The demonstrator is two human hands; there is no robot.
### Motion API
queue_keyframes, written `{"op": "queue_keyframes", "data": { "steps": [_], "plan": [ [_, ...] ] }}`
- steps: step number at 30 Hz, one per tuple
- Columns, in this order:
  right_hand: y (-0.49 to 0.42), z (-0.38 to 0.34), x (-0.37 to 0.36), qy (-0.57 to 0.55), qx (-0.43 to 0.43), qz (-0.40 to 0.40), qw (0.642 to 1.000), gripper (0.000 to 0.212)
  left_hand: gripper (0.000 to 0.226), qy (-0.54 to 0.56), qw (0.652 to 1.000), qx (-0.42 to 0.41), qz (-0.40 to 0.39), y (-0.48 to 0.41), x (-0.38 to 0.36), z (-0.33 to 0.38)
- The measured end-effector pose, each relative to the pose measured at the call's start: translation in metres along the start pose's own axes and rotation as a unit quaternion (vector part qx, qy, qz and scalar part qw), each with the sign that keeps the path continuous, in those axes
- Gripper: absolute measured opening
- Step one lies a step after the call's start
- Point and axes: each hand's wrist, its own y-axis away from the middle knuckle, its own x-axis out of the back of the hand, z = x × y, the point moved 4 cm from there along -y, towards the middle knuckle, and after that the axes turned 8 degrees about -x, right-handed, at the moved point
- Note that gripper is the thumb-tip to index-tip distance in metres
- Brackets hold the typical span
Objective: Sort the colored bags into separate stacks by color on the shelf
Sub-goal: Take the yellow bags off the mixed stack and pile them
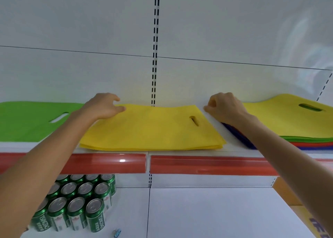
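L hand [104,105] fingers spread flat on yellow stack [151,127], R hand [225,106] curled, empty, just right of it: square edges w/ both.

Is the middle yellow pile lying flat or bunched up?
Flat: the yellow pile lies spread on the shelf, edges roughly aligned, left hand on its back corner.

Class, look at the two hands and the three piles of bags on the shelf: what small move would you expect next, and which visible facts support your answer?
Probably the right hand lifts the yellow bag off the mixed pile. That bag lies on top of green, red and blue layers, while a yellow stack already sits in the middle, steadied by the left hand, beside the green stack.
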Motion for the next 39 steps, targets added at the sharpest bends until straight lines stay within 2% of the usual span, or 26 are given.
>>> {"op": "queue_keyframes", "data": {
  "steps": [3,11,19,24,29,33,39],
  "plan": [
    [-0.012,0.025,0.021,-0.004,-0.009,0.035,0.999,0.019,0.047,0.029,0.998,-0.038,0.040,0.000,0.009,0.038],
    [-0.041,0.123,0.059,0.010,-0.035,0.066,0.997,0.021,0.039,0.079,0.989,-0.122,0.014,-0.011,-0.023,0.162],
    [-0.053,0.255,0.091,0.042,-0.084,0.054,0.994,0.025,0.045,0.079,0.976,-0.199,-0.031,-0.019,-0.095,0.303],
    [-0.060,0.299,0.091,0.056,-0.100,0.035,0.993,0.031,0.053,0.009,0.983,-0.171,-0.071,-0.030,-0.130,0.335],
    [-0.068,0.318,0.088,0.073,-0.089,0.019,0.993,0.033,0.064,-0.060,0.977,-0.121,-0.164,-0.029,-0.159,0.346],
    [-0.073,0.317,0.085,0.098,-0.072,0.009,0.993,0.036,0.064,-0.059,0.979,-0.103,-0.167,-0.026,-0.162,0.350],
    [-0.075,0.317,0.081,0.098,-0.063,0.026,0.993,0.025,0.062,-0.079,0.984,-0.085,-0.133,-0.024,-0.159,0.349]
  ]
}}
